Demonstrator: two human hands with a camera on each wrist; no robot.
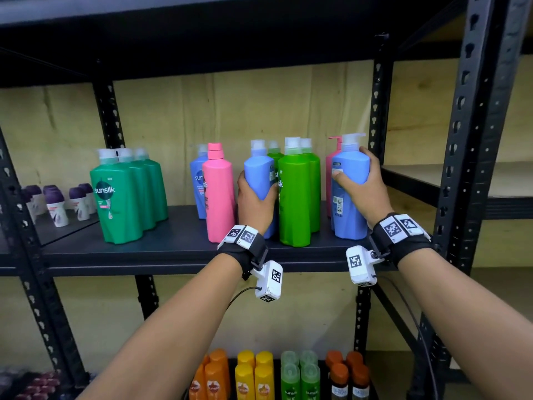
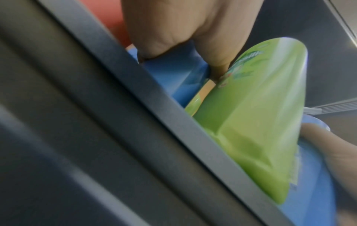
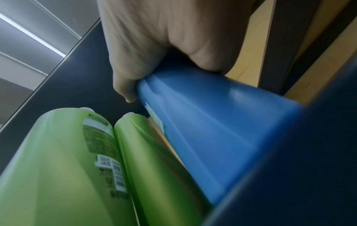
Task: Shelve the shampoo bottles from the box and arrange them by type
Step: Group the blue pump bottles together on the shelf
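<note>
Shelf (image 1: 173, 249), middle tier, right half. Two blue bottles, both upright. Left hand (image 1: 255, 202) wrapped round blue bottle (image 1: 259, 174), wedged between pink bottle (image 1: 218, 194) and light-green bottles (image 1: 297, 192). Right hand (image 1: 364, 187) wrapped round second blue bottle (image 1: 350, 197) at the shelf's right end, beside the upright post (image 1: 380, 111). Blues stand split by greens; likely regrouping next.

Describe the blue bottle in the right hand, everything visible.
The blue bottle is glossy plastic with a white pump top. It stands upright at the right end of the shelf, its back label and barcode facing the camera. The right hand grips its upper body, thumb across the label. A pink bottle stands close behind it, light green bottles to its left.
</note>
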